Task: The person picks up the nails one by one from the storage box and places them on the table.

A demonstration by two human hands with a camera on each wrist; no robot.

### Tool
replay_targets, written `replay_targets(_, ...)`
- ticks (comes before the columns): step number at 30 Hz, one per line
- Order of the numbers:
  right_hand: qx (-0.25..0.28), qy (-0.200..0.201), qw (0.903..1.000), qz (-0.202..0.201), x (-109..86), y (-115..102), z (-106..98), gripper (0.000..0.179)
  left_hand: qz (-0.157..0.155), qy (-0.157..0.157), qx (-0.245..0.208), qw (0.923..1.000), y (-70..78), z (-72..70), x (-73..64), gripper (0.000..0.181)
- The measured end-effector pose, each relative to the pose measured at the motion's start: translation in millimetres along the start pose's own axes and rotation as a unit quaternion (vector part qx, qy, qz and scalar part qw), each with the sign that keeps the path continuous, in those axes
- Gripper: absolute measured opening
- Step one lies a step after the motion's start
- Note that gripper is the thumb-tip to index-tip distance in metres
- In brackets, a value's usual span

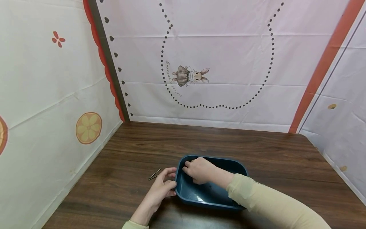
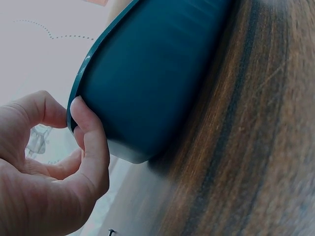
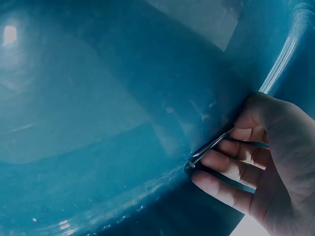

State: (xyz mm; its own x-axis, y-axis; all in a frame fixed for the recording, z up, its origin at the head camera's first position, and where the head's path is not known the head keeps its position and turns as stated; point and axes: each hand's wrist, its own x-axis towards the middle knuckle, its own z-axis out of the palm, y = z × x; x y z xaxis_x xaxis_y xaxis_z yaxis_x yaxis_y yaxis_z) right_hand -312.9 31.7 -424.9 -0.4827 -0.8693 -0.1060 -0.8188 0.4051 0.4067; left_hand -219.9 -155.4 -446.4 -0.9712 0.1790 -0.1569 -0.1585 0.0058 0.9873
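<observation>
A dark blue plastic bin (image 1: 200, 203) with rounded corners sits on the table. My left hand (image 1: 160, 187) pinches its left rim; in the left wrist view the thumb and a finger (image 2: 88, 123) of that hand meet at the bin's edge (image 2: 147, 73). Inside the bin, toward its far left corner, is my right hand (image 1: 200, 170). Its fingertips hold a thin metal nail (image 3: 211, 147) low against the bin's inner wall, the flat head pointing away from the palm. Just left of the bin, beside my left fingers, lie thin metal nails (image 1: 154, 174).
The brown wood-grain table (image 1: 137, 143) extends all around the bin. Printed cloth walls stand behind it (image 1: 228, 63) and on both sides. My right sleeve (image 1: 266, 197) crosses over the bin's near right rim.
</observation>
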Motion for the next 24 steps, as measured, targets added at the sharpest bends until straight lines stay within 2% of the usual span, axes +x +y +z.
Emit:
replay_targets(13,-0.019,-0.006,0.9998,-0.007,1.4,0.4,0.1,0.034,-0.011,0.001,0.002,0.9999,2.4,-1.2,0.6,0.059)
replay_targets(24,-0.007,-0.010,0.9998,-0.012,0.2,1.1,-2.9,0.030,-0.008,0.002,0.004,1.0000,1.7,-0.3,0.1,0.059)
